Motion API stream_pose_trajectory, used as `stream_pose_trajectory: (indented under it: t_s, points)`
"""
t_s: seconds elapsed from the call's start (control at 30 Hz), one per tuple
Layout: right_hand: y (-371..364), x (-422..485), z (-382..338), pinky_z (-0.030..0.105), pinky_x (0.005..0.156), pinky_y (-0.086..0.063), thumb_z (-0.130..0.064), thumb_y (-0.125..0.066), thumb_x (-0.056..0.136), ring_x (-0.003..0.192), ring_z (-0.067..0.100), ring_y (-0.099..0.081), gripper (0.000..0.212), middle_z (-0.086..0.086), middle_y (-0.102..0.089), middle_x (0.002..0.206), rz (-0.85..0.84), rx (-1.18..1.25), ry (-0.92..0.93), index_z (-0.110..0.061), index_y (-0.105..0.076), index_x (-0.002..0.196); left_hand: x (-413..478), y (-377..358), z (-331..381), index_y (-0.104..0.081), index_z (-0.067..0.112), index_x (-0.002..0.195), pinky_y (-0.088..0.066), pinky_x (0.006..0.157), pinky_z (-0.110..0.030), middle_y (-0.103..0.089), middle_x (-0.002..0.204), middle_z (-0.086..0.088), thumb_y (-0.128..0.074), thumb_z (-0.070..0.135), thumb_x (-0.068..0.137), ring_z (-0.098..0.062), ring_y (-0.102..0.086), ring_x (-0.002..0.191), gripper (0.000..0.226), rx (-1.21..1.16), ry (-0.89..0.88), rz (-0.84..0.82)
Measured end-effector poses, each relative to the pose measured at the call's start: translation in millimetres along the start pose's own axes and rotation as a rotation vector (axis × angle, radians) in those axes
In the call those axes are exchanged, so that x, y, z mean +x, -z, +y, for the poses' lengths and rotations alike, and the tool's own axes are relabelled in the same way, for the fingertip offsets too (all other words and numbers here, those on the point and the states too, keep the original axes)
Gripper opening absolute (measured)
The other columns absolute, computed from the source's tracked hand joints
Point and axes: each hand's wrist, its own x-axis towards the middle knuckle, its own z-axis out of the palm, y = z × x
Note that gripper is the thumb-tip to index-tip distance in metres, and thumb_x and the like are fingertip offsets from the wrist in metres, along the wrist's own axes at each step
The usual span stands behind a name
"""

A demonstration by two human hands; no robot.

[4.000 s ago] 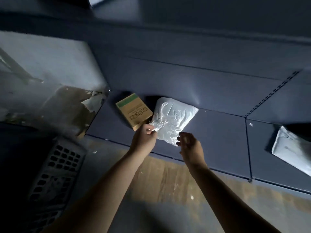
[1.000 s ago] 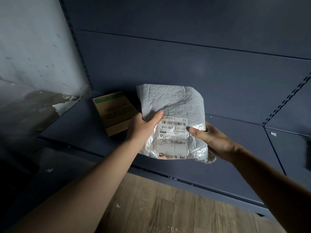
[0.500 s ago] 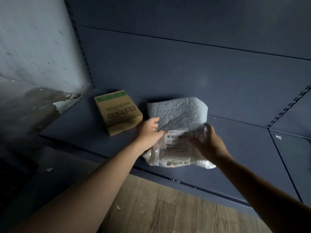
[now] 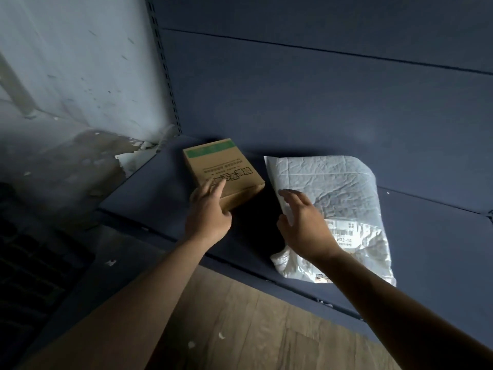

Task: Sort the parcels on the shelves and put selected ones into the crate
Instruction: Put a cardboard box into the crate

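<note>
Released, crumpled white plastic mailer [image 4: 333,193] lies on dark shelf [image 4: 432,236] under right hand [image 4: 304,225]; left hand [image 4: 208,217], nearer, touches near corner of flat brown cardboard box [image 4: 221,166]; all fingers apart.

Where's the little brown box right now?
In the head view, the brown box lies on the blue shelf, left of the white parcel. The left hand touches its near edge.

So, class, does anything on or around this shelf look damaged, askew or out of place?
The wall left of the shelf has peeling, flaked paint. The white poly mailer is heavily crumpled, and the cardboard box lies skewed to the back panel.
</note>
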Motion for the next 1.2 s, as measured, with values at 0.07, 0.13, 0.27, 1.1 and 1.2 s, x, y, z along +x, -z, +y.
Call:
stream_pose_trajectory:
  t_s: [0.07,0.13,0.27,1.1,1.2]
  points:
    - [-12.3,7.2,-5.6,0.032,0.100,-0.044,-0.007,-0.055,0.088,0.123,0.027,-0.053,0.056,0.010,-0.047,0.143,-0.024,0.057,-0.005,-0.008,-0.044,0.142,-1.1,2.6,-17.5,-0.026,0.024,0.151,-0.034,0.111,-0.038,-0.018,0.159,0.005,-0.053,0.013,0.091,-0.021,-0.020,0.143,0.068,0.073,-0.035,-0.109]
    - [-21.6,13.7,-10.1,0.035,0.103,-0.044,-0.007,-0.056,0.087,0.124,0.028,-0.053,0.058,0.013,-0.047,0.142,-0.040,0.095,-0.038,-0.007,-0.042,0.144,-5.4,3.7,-24.2,-0.034,0.023,0.147,-0.037,0.108,-0.034,-0.024,0.156,0.006,-0.052,0.012,0.092,-0.020,-0.027,0.139,0.060,0.128,-0.080,-0.109]
    - [-34.0,27.4,-15.9,0.034,0.107,-0.036,-0.014,-0.056,0.091,0.130,0.032,-0.046,0.063,0.017,-0.043,0.146,-0.087,0.104,-0.189,-0.007,-0.033,0.149,-9.8,7.2,-24.9,-0.060,0.017,0.110,-0.044,0.082,-0.028,-0.049,0.123,0.000,-0.055,0.015,0.090,-0.024,-0.047,0.115,0.021,0.122,-0.118,0.081]
    - [9.4,5.1,-31.2,0.034,0.074,-0.056,-0.046,-0.070,0.084,0.095,0.018,-0.067,0.050,0.006,-0.068,0.111,-0.105,0.807,-0.476,-0.018,-0.056,0.123,-22.1,56.2,-6.1,-0.048,0.017,0.133,-0.054,0.088,-0.038,-0.061,0.115,-0.004,-0.065,0.004,0.086,-0.018,-0.059,0.099,0.052,-0.711,0.427,-0.160]
    - [26.2,-0.6,-32.8,0.019,0.067,-0.052,-0.022,-0.072,0.087,0.083,0.010,-0.064,0.041,0.001,-0.065,0.097,0.003,0.818,-0.352,-0.018,-0.050,0.122,-26.3,59.6,16.7,-0.045,0.016,0.136,-0.054,0.083,-0.033,-0.059,0.108,-0.002,-0.068,0.013,0.087,-0.016,-0.058,0.094,0.054,-0.687,0.344,-0.092]
